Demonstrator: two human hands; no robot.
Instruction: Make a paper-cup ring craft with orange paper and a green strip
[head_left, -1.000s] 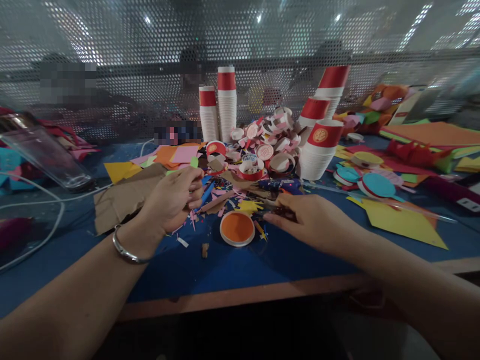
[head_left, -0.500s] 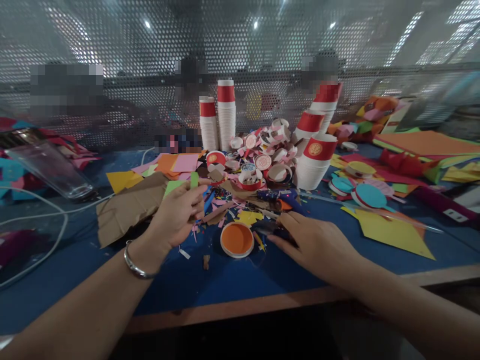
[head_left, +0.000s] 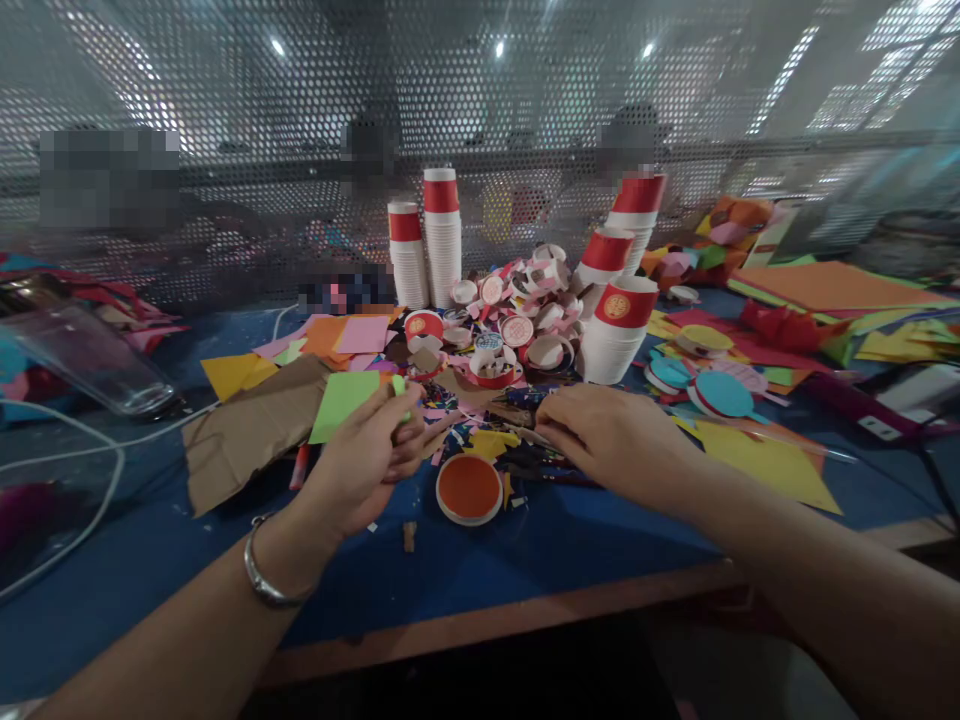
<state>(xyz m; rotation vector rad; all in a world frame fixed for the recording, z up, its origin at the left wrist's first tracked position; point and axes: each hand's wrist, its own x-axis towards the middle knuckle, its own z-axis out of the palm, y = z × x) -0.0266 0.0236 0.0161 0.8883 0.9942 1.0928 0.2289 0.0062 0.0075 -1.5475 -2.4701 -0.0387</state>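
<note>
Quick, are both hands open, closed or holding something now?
Left hand: closed, apparently pinching a green strip.
Right hand: curled; can't tell if it holds anything.

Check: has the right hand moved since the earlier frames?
Yes: the right hand has moved forward, away from the orange disc and toward the nearest cup stack.

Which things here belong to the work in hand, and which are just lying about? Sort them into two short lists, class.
In the work, judging by the hands:
- left hand, with a green paper piece at its fingers
- right hand, its grip unclear
- orange-faced round piece between them

Lying about, seemingly:
- clear bottle
- cardboard
- stacked cups
</note>
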